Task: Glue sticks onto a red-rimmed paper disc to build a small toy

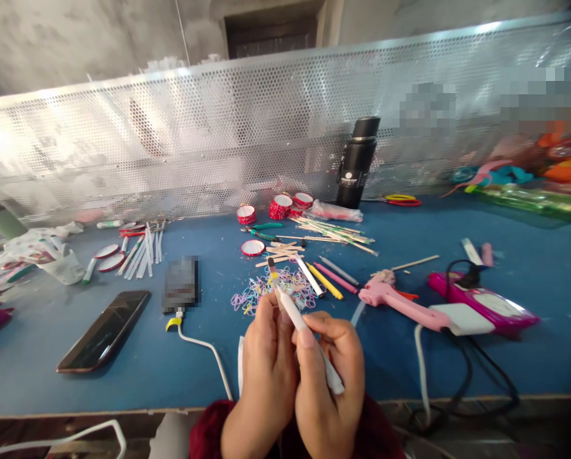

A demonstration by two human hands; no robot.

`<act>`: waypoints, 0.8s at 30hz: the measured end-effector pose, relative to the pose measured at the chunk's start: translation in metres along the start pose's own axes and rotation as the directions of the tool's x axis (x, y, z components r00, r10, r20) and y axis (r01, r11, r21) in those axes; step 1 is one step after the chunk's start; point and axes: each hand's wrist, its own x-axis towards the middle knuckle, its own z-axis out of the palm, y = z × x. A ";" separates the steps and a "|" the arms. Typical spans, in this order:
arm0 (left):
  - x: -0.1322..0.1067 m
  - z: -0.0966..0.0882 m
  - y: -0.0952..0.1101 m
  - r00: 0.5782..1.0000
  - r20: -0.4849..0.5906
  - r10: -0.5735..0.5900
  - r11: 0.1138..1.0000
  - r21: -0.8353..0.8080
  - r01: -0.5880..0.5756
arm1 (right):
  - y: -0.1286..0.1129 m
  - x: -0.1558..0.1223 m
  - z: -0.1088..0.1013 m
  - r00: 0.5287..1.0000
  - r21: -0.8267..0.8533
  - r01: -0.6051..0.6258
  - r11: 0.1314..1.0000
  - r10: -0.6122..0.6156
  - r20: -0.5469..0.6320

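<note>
Both hands meet above the front middle of the blue table. Between them slants a white pen [292,311], its far end narrow with a yellowish band and a dark tip. The fingers of my left hand [270,357] are closed around its upper part. My right hand [333,370] pinches the pen's lower part between thumb and fingers, and its blunt end comes out over the palm. Just beyond the tip lies a loose heap of pastel rubber bands [247,296]. A white pen, a yellow pen [324,281] and a pink pen [335,274] lie right of the heap.
A pink glue gun [404,306] and a magenta power strip [505,309] with cables lie right. Left are a phone [104,331] and a cabled dark device [180,287]. Behind stand red-white tape rolls [281,206], wooden sticks [335,231], pliers [263,231] and a black flask [359,162].
</note>
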 end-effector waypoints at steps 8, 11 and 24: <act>0.000 0.000 0.001 1.000 -0.006 -0.009 1.000 0.021 0.009 | 0.001 -0.001 0.000 1.000 0.002 -0.013 1.000 0.013 0.005; 0.000 0.000 0.003 1.000 -0.004 -0.012 1.000 0.007 0.012 | 0.001 -0.001 -0.001 1.000 0.000 -0.018 1.000 0.018 -0.001; 0.000 0.000 0.000 1.000 -0.008 0.001 1.000 0.019 -0.001 | 0.000 0.000 0.000 1.000 0.010 -0.024 1.000 0.024 -0.013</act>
